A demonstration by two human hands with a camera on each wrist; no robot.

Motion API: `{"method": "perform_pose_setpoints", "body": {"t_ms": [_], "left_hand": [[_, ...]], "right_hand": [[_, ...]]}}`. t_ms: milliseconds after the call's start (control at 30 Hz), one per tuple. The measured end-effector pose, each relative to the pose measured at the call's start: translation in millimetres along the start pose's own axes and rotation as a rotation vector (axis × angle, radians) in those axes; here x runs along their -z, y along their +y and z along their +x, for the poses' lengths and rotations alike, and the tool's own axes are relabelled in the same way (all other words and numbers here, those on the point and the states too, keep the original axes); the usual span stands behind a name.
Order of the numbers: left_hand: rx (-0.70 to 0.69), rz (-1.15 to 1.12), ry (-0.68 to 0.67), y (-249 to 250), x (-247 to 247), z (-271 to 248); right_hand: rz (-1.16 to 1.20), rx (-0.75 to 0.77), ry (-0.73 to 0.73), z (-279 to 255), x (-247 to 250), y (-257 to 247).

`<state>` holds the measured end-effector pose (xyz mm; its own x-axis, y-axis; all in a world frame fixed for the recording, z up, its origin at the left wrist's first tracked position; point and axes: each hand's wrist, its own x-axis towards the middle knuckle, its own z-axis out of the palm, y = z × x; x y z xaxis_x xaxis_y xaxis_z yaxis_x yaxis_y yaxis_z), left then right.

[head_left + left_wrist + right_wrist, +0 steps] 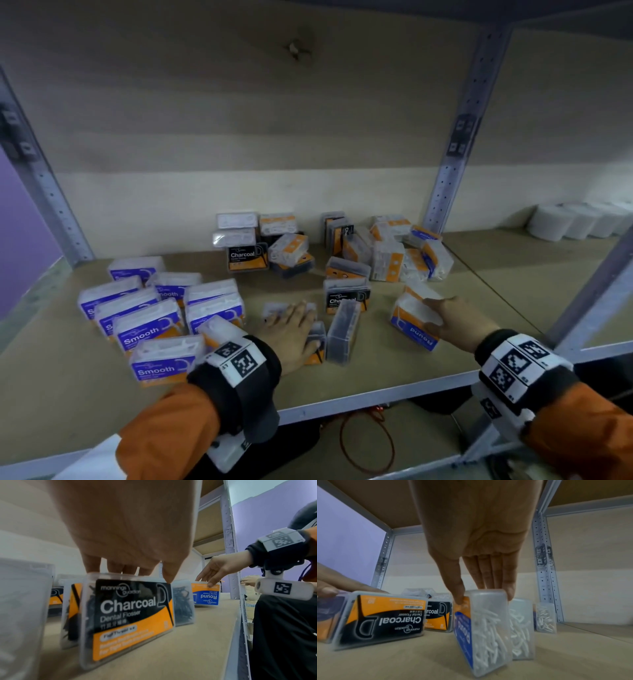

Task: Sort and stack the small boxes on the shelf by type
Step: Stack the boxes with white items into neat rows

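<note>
My left hand reaches down over an upright Charcoal box, black and orange. Its thumb touches the front top edge and its fingers go behind, pinching the box. In the head view this box is mostly hidden under the hand. My right hand grips a blue and orange Round box full of white flossers, thumb on the label face and fingers on the far side. That Round box stands tilted on the shelf board, at the front right.
Purple Smooth boxes are grouped at the left. A mixed heap of boxes lies at the back, with more Charcoal boxes in the middle. A grey upright stands behind on the right, white rolls beyond it. The shelf's metal front edge is near my wrists.
</note>
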<state>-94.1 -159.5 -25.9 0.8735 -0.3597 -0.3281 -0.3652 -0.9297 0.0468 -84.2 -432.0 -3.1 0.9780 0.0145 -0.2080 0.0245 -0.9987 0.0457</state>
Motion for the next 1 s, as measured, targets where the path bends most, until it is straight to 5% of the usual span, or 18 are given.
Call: {"method": "perform_pose_setpoints", "body": {"t_ms": [467,1000], "left_hand": [[-0.089,0.032,-0.029,-16.4,4.9,7.6],[-0.046,0.085,0.070,-95.0,98.0,36.2]], "right_hand": [[0.006,0.026,-0.005,16.5,-5.4,-3.1],[-0.040,0.235,0.056,70.3,63.1,-73.8]]}}
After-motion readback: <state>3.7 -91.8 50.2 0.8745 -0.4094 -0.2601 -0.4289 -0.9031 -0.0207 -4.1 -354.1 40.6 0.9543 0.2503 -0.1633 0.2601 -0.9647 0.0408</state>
